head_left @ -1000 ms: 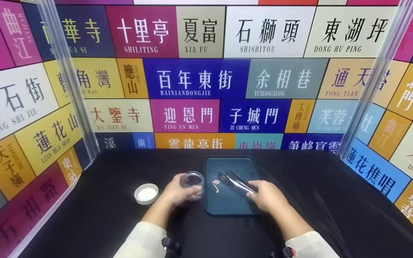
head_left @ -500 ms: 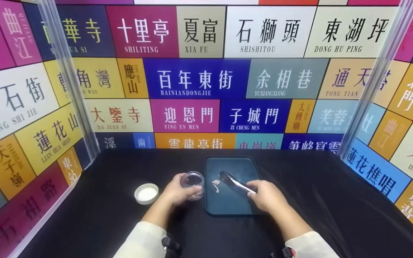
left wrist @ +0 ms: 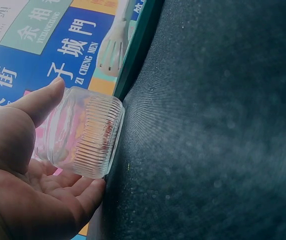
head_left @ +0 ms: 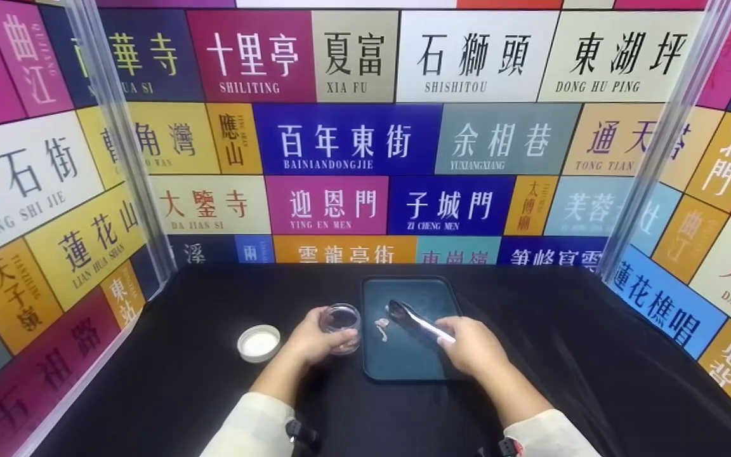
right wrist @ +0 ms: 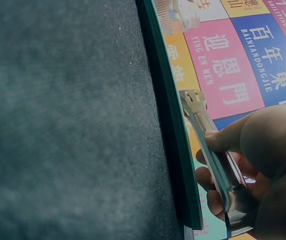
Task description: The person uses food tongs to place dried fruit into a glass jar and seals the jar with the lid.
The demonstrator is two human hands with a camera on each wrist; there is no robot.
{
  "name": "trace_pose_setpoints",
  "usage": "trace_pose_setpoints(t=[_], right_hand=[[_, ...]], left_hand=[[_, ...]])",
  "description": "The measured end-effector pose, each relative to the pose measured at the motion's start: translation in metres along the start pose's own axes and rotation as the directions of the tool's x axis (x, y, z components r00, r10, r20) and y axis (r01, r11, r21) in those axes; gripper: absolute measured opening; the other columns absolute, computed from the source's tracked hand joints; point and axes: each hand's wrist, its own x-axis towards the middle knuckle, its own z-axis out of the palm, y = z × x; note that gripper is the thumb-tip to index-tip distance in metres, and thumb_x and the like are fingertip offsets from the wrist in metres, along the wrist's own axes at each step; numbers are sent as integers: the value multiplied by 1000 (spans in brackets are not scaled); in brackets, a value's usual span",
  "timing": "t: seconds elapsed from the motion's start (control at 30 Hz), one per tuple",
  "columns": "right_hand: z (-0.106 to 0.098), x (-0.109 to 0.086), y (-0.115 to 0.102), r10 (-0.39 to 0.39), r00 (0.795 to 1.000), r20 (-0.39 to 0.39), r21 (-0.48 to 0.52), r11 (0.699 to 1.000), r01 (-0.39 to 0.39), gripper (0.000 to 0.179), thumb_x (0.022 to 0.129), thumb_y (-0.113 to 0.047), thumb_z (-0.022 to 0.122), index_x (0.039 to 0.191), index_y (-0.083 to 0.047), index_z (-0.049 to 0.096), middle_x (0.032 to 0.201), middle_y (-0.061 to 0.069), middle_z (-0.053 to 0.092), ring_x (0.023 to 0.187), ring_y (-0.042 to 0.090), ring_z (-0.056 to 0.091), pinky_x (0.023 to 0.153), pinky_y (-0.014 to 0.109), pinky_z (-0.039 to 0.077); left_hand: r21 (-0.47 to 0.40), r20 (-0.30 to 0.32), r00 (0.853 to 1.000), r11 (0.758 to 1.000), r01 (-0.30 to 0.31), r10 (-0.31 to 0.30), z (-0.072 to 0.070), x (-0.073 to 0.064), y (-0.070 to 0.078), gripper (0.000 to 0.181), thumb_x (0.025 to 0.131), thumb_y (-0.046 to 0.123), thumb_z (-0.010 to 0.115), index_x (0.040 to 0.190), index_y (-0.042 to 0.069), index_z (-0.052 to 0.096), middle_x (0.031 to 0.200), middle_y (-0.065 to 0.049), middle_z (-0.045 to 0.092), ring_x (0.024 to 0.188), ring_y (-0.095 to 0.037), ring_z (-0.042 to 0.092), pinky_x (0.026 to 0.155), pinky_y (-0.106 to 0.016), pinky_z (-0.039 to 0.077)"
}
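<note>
My left hand (head_left: 309, 337) grips a clear glass jar (left wrist: 90, 132) with ribbed sides, thumb on one side and fingers on the other. The jar stands on the black cloth by the left edge of a dark teal tray (head_left: 403, 369). Over the tray, my right hand (head_left: 478, 348) holds metal tongs (head_left: 417, 322) with slotted ends, squeezed so the arms lie close together. Just left of the tong tips lie small pinkish-white pieces (head_left: 382, 329) on the tray. A tiny pale bit shows right at the tips; whether it is pinched cannot be made out.
A round white lid (head_left: 259, 343) lies on the black cloth (head_left: 200, 393) left of my left hand. Upright panels (head_left: 346, 139) with colourful lettered signs enclose the table at the back and both sides. Clear corner posts (head_left: 131, 152) stand where the panels meet.
The tongs' arms were spread a second ago and are now pressed together. Their tips have shifted slightly on the tray. The left hand and jar have stayed in place.
</note>
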Motion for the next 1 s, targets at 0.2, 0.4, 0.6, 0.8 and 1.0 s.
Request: trace_pose_setpoints(t=[0.2, 0.4, 0.6, 0.8, 1.0], right_hand=[[-4, -1, -6, -27, 999, -24, -3, 1000, 27, 36, 103, -19, 70, 138, -13, 72, 141, 15, 72, 134, 40, 65, 118, 61, 48], [-8, -2, -12, -30, 999, -38, 19, 999, 31, 35, 103, -20, 71, 138, -16, 72, 140, 13, 73, 134, 38, 66, 117, 61, 48], [-12, -3, -16, -39, 997, -70, 24, 999, 40, 36, 103, -20, 70, 139, -16, 72, 143, 12, 71, 137, 38, 64, 118, 61, 47], [-18, -6, -21, -27, 998, -64, 32, 999, 29, 40, 105, -24, 69, 144, -17, 68, 148, 13, 67, 142, 38, 60, 121, 62, 45], [-21, -10, -32, -40, 997, -70, 32, 999, 42, 41, 105, -25, 69, 145, -20, 68, 150, 12, 66, 144, 38, 58, 121, 62, 45]], left_hand=[[-4, 1, 1000, 1000, 4, -4, 0, 1, 1, 88, 84, 28, 93, 152, -3, 45, 147, -28, 61, 135, -40, 61, 122, -55, 45], [-19, 6, 1000, 1000, 1, -1, 0, 0, 1, 88, 84, 26, 93, 152, -5, 45, 146, -28, 61, 133, -38, 63, 120, -52, 49], [-81, 38, 999, 997, -4, 7, 0, -2, 3, 86, 86, 18, 91, 152, -7, 43, 146, -30, 61, 127, -37, 68, 106, -44, 61], [-47, 23, 1000, 999, -9, 10, -1, -2, 3, 86, 86, 21, 92, 151, -7, 44, 145, -29, 62, 129, -38, 66, 115, -50, 54], [-48, 23, 1000, 999, -12, 13, 0, 0, 1, 85, 86, 21, 92, 151, -6, 45, 145, -29, 62, 128, -37, 67, 114, -49, 55]])
